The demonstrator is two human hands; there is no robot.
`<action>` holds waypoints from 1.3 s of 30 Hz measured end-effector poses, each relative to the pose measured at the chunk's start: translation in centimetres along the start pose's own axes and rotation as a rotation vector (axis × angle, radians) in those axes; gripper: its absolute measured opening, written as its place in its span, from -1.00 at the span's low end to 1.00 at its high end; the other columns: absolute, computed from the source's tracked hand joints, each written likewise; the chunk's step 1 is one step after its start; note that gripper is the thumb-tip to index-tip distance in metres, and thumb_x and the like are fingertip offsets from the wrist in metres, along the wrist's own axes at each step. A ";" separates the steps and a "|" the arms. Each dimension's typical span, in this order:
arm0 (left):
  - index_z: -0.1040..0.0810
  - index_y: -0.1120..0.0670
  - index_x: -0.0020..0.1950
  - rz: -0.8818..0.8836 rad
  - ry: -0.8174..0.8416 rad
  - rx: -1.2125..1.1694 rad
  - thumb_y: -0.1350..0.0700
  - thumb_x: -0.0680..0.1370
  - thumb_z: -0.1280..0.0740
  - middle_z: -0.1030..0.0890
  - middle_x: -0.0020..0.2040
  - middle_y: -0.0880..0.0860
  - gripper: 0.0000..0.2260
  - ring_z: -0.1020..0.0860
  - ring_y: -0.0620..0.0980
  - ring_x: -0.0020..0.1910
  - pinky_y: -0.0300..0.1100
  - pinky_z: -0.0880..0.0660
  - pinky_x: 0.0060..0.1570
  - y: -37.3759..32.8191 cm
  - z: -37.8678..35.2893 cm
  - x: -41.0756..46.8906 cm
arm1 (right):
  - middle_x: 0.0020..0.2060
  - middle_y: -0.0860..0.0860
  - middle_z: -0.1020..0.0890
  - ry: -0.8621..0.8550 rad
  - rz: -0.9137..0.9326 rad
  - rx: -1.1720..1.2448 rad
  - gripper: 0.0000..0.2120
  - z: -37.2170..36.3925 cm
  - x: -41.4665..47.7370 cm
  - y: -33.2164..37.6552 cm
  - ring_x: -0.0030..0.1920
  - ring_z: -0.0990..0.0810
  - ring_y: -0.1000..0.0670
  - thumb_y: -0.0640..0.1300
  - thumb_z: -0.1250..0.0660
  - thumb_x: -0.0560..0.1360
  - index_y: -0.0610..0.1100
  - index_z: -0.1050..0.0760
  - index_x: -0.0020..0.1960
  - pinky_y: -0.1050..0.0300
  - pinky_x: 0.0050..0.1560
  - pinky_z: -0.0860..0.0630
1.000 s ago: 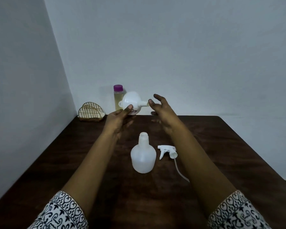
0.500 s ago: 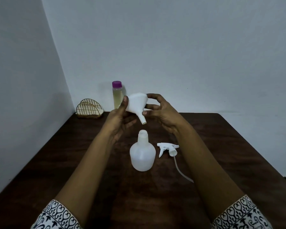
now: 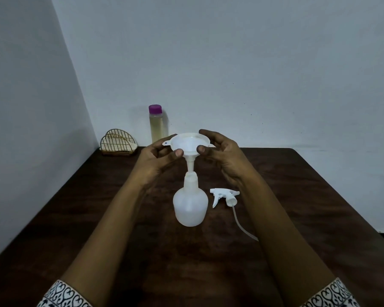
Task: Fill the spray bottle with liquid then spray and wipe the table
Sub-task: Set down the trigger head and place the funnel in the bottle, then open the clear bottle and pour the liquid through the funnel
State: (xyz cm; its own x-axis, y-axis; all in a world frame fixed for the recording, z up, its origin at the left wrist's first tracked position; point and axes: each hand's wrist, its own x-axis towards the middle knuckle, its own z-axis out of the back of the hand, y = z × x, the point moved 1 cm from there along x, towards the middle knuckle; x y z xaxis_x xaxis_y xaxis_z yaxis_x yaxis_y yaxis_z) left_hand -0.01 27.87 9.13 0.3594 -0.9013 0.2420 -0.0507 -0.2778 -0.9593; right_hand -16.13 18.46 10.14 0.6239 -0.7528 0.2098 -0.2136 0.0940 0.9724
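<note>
A white plastic spray bottle (image 3: 190, 204) stands uncapped on the dark wooden table (image 3: 297, 196). A white funnel (image 3: 187, 144) is upright above it, its spout reaching into the bottle's neck. My left hand (image 3: 157, 157) and my right hand (image 3: 222, 151) grip the funnel's bowl from either side with thumbs and fingers. The white trigger sprayer head (image 3: 225, 196) with its dip tube lies on the table to the right of the bottle. A clear bottle of yellowish liquid (image 3: 156, 124) with a purple cap stands at the back by the wall.
A gold wire napkin holder (image 3: 118, 142) with pale napkins sits in the back left corner. Grey walls close the table on the left and far sides. The table's right edge runs down at the far right.
The funnel turned from sideways to spout down and came down, its spout now in the bottle's neck. My right hand took hold of it beside my left.
</note>
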 end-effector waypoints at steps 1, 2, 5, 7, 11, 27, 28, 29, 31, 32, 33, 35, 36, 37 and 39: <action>-0.54 0.10 0.21 -0.012 0.009 0.009 0.22 0.35 -0.41 -0.69 0.01 -0.04 -0.58 -0.64 -0.11 0.04 -0.25 -0.58 0.03 0.1 0.1 -0.1 | 0.15 -0.05 -0.59 -0.007 0.002 0.001 -0.49 0.0 -0.1 -0.1 0.13 -0.59 -0.07 -0.21 -0.47 0.36 -0.11 -0.46 0.28 0.02 0.21 -0.52; -0.55 0.07 0.19 -0.017 0.018 0.014 0.20 0.33 -0.41 -0.69 0.00 -0.06 -0.58 -0.64 -0.11 0.05 -0.25 -0.58 0.03 0.1 0.2 -0.2 | 0.14 -0.07 -0.59 -0.012 0.006 -0.002 -0.51 -0.1 -0.2 -0.2 0.13 -0.59 -0.08 -0.24 -0.46 0.37 -0.12 -0.46 0.28 0.04 0.19 -0.54; -0.53 0.09 0.23 -0.004 0.041 0.024 0.20 0.30 -0.48 -0.65 0.13 0.03 -0.50 -0.61 -0.03 0.14 -0.19 -0.56 0.11 0.6 0.6 -0.3 | 0.19 -0.09 -0.57 -0.023 0.008 -0.025 -0.49 0.0 -0.7 -0.5 0.17 -0.58 -0.06 -0.24 -0.47 0.36 -0.14 -0.45 0.29 0.06 0.18 -0.55; -0.54 0.06 0.23 0.013 0.073 0.029 0.19 0.24 -0.55 -0.63 0.16 0.05 -0.43 -0.60 -0.03 0.16 -0.21 -0.56 0.09 1.0 0.9 -0.4 | 0.20 -0.06 -0.56 -0.028 0.002 -0.046 -0.45 -0.1 -1.0 -1.1 0.19 -0.57 -0.04 -0.24 -0.48 0.35 -0.15 -0.43 0.32 0.07 0.18 -0.55; -0.54 -0.01 0.21 0.034 0.097 0.064 0.20 0.28 -0.54 -0.63 0.16 0.00 -0.48 -0.59 -0.06 0.16 -0.26 -0.55 0.04 1.9 1.1 -0.7 | 0.13 0.03 -0.59 -0.027 -0.007 -0.039 -0.45 -0.1 -1.6 -2.3 0.09 -0.61 0.11 -0.29 -0.46 0.37 -0.15 -0.42 0.32 0.25 0.02 -0.57; -0.44 0.03 0.35 0.096 0.114 -0.067 0.06 0.21 -0.48 -0.63 0.15 0.03 -0.31 -0.55 0.05 0.23 -0.07 -0.51 0.20 3.5 0.9 -1.2 | 0.08 0.08 -0.62 -0.037 0.012 -0.071 -0.36 -0.7 -2.7 -3.8 0.14 -0.61 0.05 -0.33 -0.46 0.35 -0.13 -0.33 0.37 0.17 0.02 -0.58; -0.42 0.03 0.37 0.097 0.106 -0.075 0.06 0.20 -0.49 -0.63 0.15 0.01 -0.27 -0.54 0.05 0.23 -0.06 -0.51 0.20 3.6 0.9 -1.3 | 0.13 0.07 -0.60 -0.035 0.011 -0.087 -0.33 -0.8 -2.8 -3.7 0.17 -0.58 0.06 -0.32 -0.47 0.35 -0.11 -0.31 0.39 0.15 0.05 -0.58; -0.40 0.02 0.39 0.101 0.104 -0.090 0.05 0.19 -0.52 -0.62 0.17 0.01 -0.23 -0.54 0.05 0.24 -0.06 -0.51 0.21 3.6 0.9 -1.3 | 0.18 0.07 -0.56 -0.035 0.011 -0.103 -0.31 -0.9 -2.9 -3.6 0.20 -0.55 0.08 -0.31 -0.47 0.35 -0.10 -0.29 0.41 0.17 0.07 -0.57; -0.41 -0.04 0.37 0.102 0.097 -0.125 -0.04 0.15 -0.60 -0.60 0.21 -0.02 -0.18 -0.53 0.01 0.26 -0.06 -0.49 0.23 3.6 1.0 -1.6 | 0.26 0.10 -0.47 -0.068 0.037 -0.111 -0.29 -1.0 -3.2 -3.2 0.22 -0.49 0.18 -0.29 -0.47 0.36 -0.05 -0.27 0.43 0.27 0.08 -0.54; -0.42 -0.08 0.35 0.097 0.077 -0.130 -0.10 0.19 -0.59 -0.59 0.23 -0.04 -0.23 -0.52 -0.01 0.27 -0.06 -0.47 0.26 3.6 1.1 -1.8 | 0.28 0.11 -0.45 -0.128 0.081 -0.123 -0.31 -1.0 -3.5 -2.9 0.26 -0.46 0.19 -0.25 -0.49 0.36 -0.01 -0.30 0.41 0.28 0.12 -0.51; -0.42 -0.11 0.33 0.091 0.034 -0.121 -0.12 0.27 -0.54 -0.57 0.25 -0.04 -0.34 -0.50 -0.02 0.29 -0.06 -0.44 0.29 3.5 1.3 -2.0 | 0.31 0.10 -0.44 -0.225 0.157 -0.152 -0.37 -1.2 -3.9 -2.7 0.31 -0.43 0.16 -0.18 -0.50 0.37 0.06 -0.35 0.36 0.22 0.20 -0.47; -0.45 -0.12 0.29 0.063 -0.119 -0.063 -0.02 0.47 -0.39 -0.54 0.30 -0.02 -0.60 -0.47 -0.06 0.32 -0.05 -0.38 0.34 3.3 2.3 -2.3 | 0.26 0.06 -0.51 -0.445 0.372 -0.195 -0.56 -2.1 -5.4 -2.1 0.31 -0.45 0.11 -0.07 -0.46 0.39 0.16 -0.44 0.22 0.07 0.28 -0.45; -0.47 -0.11 0.26 0.040 -0.201 -0.031 0.05 0.52 -0.34 -0.54 0.30 -0.01 -0.68 -0.48 -0.08 0.30 -0.06 -0.38 0.34 3.3 3.0 -2.5 | 0.17 0.07 -0.56 -0.515 0.475 -0.207 -0.64 -3.1 -6.4 -1.9 0.26 -0.50 0.10 -0.06 -0.42 0.41 0.18 -0.46 0.15 0.05 0.25 -0.47; -0.49 -0.09 0.25 0.021 -0.276 0.010 0.09 0.54 -0.32 -0.55 0.28 -0.01 -0.71 -0.49 -0.09 0.28 -0.08 -0.40 0.32 3.2 3.8 -2.7 | 0.09 0.08 -0.59 -0.537 0.552 -0.223 -0.71 -4.5 -7.4 -1.9 0.18 -0.55 0.09 -0.09 -0.39 0.43 0.16 -0.48 0.10 0.07 0.19 -0.50; -0.52 -0.05 0.26 0.005 -0.376 0.130 0.11 0.55 -0.32 -0.56 0.22 -0.07 -0.72 -0.52 -0.21 0.17 -0.25 -0.46 0.18 3.2 5.6 -3.4 | -0.03 0.12 -0.61 -0.448 0.622 -0.290 -0.80 -8.2 -8.8 -2.4 0.06 -0.59 0.12 -0.15 -0.35 0.46 0.09 -0.51 0.03 0.20 0.09 -0.52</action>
State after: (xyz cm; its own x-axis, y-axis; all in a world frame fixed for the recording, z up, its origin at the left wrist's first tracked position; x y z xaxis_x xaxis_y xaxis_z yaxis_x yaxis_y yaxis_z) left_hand 3.81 31.86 4.42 0.6768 -0.7111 0.1903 0.0561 -0.2079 -0.9765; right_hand -14.91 30.18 6.82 0.0827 -0.6902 0.7189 -0.1803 0.6991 0.6919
